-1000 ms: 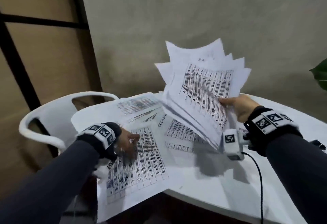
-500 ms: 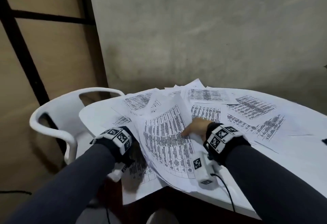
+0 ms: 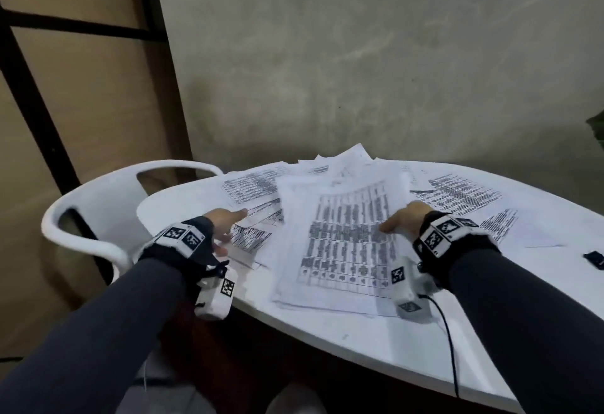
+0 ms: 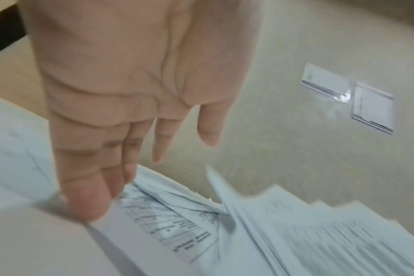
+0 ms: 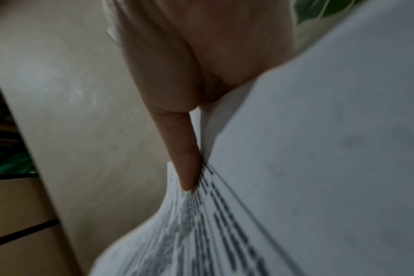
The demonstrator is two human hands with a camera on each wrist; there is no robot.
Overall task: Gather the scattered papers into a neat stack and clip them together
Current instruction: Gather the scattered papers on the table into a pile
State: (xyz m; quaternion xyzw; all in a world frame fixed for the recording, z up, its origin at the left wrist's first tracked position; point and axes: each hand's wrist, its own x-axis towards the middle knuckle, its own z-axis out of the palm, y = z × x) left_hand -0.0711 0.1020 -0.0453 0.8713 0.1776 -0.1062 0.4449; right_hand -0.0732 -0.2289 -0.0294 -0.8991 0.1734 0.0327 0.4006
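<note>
Progress: partial. We have a rough pile of papers (image 3: 343,243) on the surface (image 3: 376,341), edges uneven; loose sheets (image 3: 457,194) still lie beyond and to either side, so gathering isn't done, squaring and clipping not begun. Dark clip-like item (image 3: 594,260) sits well right of the right hand (image 3: 403,219), ID unsure. Right grip: thumb on pile top, fingers hidden under its edge, holding it. Left hand (image 3: 224,225) relaxed, fingers straight, touching sheets just left of pile.

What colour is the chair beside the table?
White; the chair shows best in the head view.
</note>
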